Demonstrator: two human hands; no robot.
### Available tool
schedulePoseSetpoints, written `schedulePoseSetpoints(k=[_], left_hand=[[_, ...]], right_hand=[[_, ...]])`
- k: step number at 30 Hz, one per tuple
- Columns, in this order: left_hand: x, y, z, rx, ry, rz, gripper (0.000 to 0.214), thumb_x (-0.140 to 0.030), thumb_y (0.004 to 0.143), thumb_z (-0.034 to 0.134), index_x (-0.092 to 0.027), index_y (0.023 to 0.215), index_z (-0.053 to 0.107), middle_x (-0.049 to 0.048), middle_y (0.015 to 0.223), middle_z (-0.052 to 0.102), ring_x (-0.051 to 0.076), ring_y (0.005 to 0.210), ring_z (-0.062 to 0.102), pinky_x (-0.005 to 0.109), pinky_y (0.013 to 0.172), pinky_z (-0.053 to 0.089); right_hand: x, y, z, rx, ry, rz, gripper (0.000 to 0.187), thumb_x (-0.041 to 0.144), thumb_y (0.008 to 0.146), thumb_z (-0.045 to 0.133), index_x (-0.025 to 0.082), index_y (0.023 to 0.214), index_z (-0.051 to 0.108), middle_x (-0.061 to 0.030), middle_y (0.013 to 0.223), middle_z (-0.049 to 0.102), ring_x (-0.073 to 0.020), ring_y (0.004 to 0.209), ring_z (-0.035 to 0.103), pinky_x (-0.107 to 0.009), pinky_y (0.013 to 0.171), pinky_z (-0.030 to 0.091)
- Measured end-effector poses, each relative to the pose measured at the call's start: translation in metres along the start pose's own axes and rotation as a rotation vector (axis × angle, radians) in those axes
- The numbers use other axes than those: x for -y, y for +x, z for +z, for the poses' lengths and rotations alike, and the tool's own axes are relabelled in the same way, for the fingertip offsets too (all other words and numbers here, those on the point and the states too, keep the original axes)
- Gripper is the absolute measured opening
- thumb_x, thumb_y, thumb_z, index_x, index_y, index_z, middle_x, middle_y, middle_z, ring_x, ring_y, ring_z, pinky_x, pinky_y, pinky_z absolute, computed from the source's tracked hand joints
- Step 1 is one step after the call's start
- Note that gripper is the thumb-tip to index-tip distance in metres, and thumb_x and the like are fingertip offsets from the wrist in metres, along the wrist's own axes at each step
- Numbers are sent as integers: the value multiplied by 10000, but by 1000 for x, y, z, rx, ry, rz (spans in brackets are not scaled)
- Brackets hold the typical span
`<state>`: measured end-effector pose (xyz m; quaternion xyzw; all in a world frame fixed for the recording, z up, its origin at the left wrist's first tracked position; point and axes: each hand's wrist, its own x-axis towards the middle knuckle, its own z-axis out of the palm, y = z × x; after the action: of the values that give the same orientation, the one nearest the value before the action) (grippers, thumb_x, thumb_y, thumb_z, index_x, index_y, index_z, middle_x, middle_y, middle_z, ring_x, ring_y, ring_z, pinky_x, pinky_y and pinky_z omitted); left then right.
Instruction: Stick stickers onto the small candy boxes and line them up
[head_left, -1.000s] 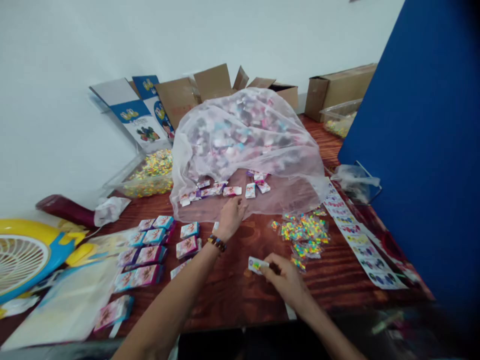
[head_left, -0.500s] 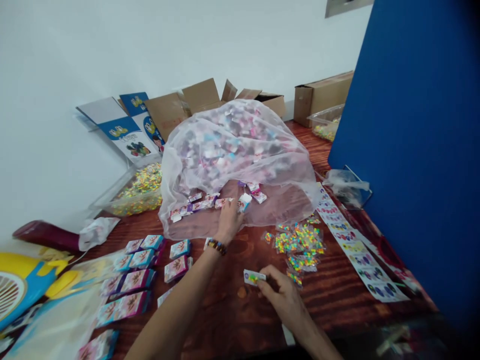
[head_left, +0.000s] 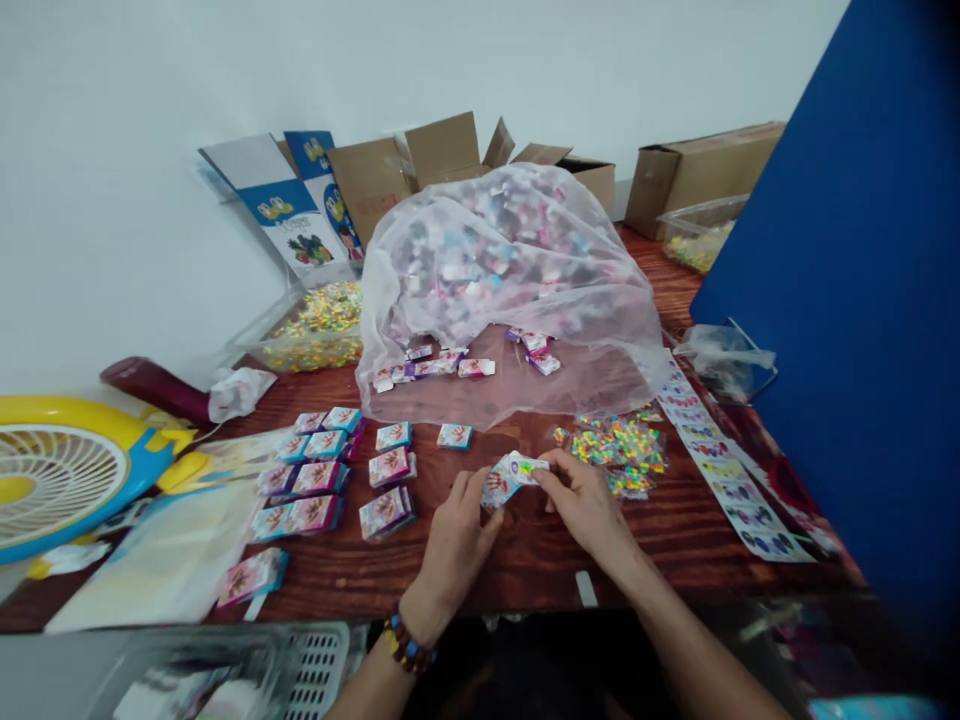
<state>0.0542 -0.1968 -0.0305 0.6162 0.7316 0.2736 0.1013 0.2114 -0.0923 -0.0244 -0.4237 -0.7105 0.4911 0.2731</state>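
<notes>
On the wooden desk (head_left: 517,560), my left hand (head_left: 454,545) and right hand (head_left: 585,505) both pinch a small printed packet (head_left: 511,472) held between them.

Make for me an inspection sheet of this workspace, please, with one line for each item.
surface: reddish-brown wooden table, many items spread over it.
job's things: small white printed card packet; rows of pink-and-teal printed boxes; sheer white net bag of packets.
clutter: round yellow-and-blue fan; crumpled clear plastic bag.
hands: left hand, with beaded bracelet, and right hand both hold the packet.
cables: nothing seen.
surroundings: white wall; open brown cardboard boxes; tall blue panel.
</notes>
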Motion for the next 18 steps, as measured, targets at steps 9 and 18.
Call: schedulePoseSetpoints(k=[9,18], left_hand=[[-1,-9,-1,152,46,130,488,-117,826,470,-217,1291,363,76,1139,512,201,951,591,341,817,532],[3,-11,-1,94,-116,135,457,-102,825,480,-225,1259,411,77,1155,511,191,1042,560,350,895,512]], right_hand=[[31,7,-24,290,-362,-97,138,192,782,527,182,682,622,39,452,517,-101,456,504,-202,473,279],[0,6,-10,470,91,103,239,341,806,509,172,874,663,34,524,597,-99,407,532,-173,376,287]])
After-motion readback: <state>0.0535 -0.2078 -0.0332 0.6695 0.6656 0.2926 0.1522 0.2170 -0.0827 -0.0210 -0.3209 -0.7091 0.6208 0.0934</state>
